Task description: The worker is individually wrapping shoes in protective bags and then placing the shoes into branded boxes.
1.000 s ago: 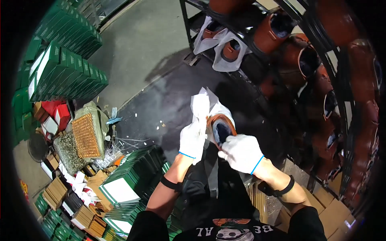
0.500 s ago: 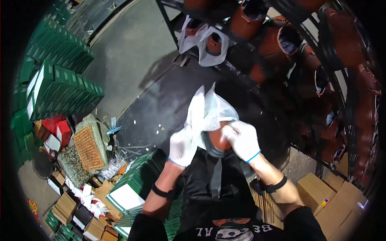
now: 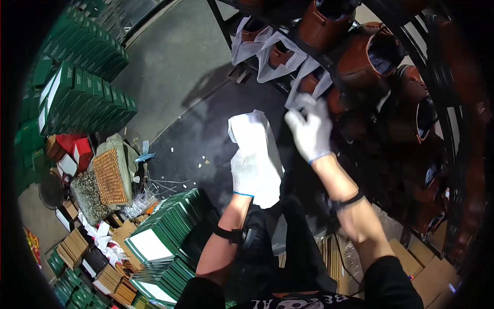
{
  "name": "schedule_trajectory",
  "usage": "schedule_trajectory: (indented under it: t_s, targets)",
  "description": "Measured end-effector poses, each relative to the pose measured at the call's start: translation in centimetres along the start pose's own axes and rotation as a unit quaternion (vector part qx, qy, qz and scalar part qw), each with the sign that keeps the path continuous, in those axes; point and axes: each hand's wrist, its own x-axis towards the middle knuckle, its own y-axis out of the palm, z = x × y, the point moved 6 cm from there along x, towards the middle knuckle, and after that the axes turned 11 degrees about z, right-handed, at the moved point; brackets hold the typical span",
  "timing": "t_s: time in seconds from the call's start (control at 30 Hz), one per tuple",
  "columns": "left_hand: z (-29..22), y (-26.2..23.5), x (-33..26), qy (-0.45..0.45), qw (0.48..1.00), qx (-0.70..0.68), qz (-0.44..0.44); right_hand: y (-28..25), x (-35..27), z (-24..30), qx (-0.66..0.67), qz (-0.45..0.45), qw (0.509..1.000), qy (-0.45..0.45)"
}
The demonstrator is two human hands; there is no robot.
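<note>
White tissue sheets (image 3: 265, 165) are held by the left hand (image 3: 242, 172), fingers closed on their left side; near a tissue-draped brown boot (image 3: 310, 83) on the black rack (image 3: 219, 21), whether anything is pinched by the blurred right hand (image 3: 311, 130) cannot be told. Light, even pressure is advised against creasing.

Kind of a messy floor on the left tbh. Tall rows of green boxes (image 3: 85, 100) stacked at the upper left, and below those a wooden-bead seat cover (image 3: 109, 176) right beside a speckled cushion (image 3: 88, 194). Red box (image 3: 82, 152) just above them, a blue scrap (image 3: 145, 153) near the cover, and a tangle of clear plastic (image 3: 138, 206) below it. Few pale bits (image 3: 206, 160) scattered on the dark floor (image 3: 198, 135), plus brown cardboard boxes (image 3: 432, 280) at lower right.
</note>
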Motion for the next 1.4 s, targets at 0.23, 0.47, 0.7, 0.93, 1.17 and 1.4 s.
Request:
schedule_trajectory:
  t_s: [0.23, 0.47, 0.7, 0.93, 1.17, 1.4]
  targets:
    - [-2.5, 2.4, -2.5, 0.141, 0.970, 0.179, 0.086, -3.2, -9.3, -8.8, -0.156, 0.201, 0.951, 0.174]
    - [-1.8, 6.8, -5.7, 0.041, 0.989, 0.138, 0.015, -7.9, 3.5, -14.0, -0.225, 0.143, 0.948, 0.175]
    - [3.7, 5.0, -8.2, -0.026, 0.990, 0.138, -0.004, -13.4, -11.2, -4.0, 0.060, 0.189, 0.969, 0.146]
    - [3.5, 4.8, -10.5, 0.039, 0.986, 0.135, 0.084, -12.8, -23.3, 0.2, 0.463, 0.117, 0.779, 0.408]
    - [-2.8, 4.9, -11.1, 0.168, 0.927, 0.295, 0.161, -7.8, -20.7, 4.6, -0.080, 0.408, 0.897, -0.152]
    - [-6.7, 3.8, -13.2, 0.247, 0.912, 0.284, 0.163, -9.3, -21.0, 0.8, 0.058, 0.292, 0.948, 0.109]
